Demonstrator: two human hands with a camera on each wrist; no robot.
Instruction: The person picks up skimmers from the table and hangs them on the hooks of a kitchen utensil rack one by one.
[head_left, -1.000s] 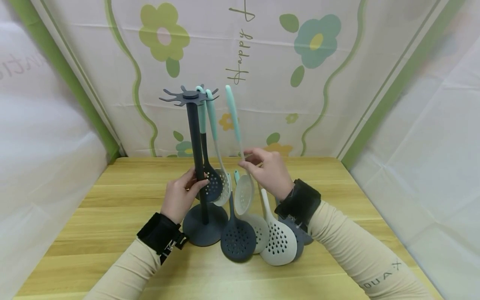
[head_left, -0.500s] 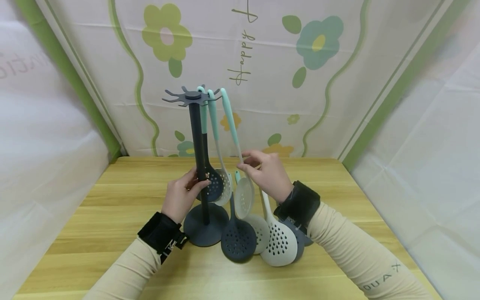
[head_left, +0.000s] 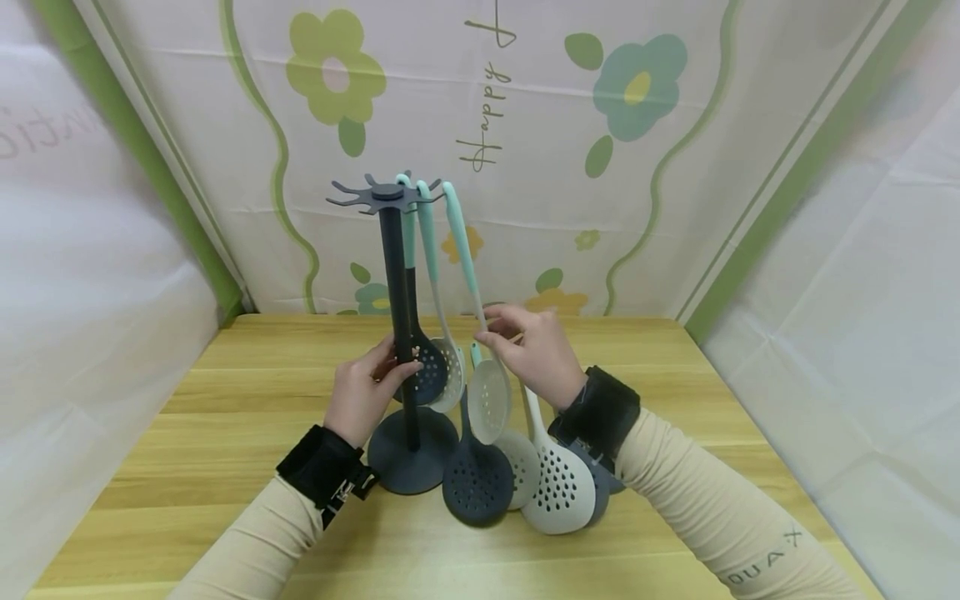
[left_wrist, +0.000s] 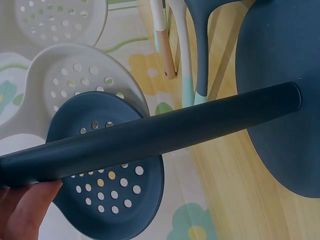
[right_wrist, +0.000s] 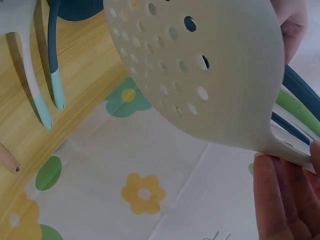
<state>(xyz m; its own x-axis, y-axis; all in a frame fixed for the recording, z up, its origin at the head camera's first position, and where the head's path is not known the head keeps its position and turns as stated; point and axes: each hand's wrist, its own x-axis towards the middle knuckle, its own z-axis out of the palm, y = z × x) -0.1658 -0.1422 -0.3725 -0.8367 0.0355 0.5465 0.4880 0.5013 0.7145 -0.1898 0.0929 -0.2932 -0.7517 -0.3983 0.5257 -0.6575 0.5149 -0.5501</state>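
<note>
Cream skimmer [head_left: 490, 403] lowered, pinched in right hand [head_left: 538, 348], hooking unclear.

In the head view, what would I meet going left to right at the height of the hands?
Left hand, stand, dark hanging skimmer, pale hanging skimmer, pale held skimmer, right hand.

Place: looks like a cloth-walled booth [head_left: 135, 154]
Floral backdrop [head_left: 532, 200]: hangs behind
White sheets [head_left: 847, 275]: flank the wooden tabletop [head_left: 240, 433]
</note>
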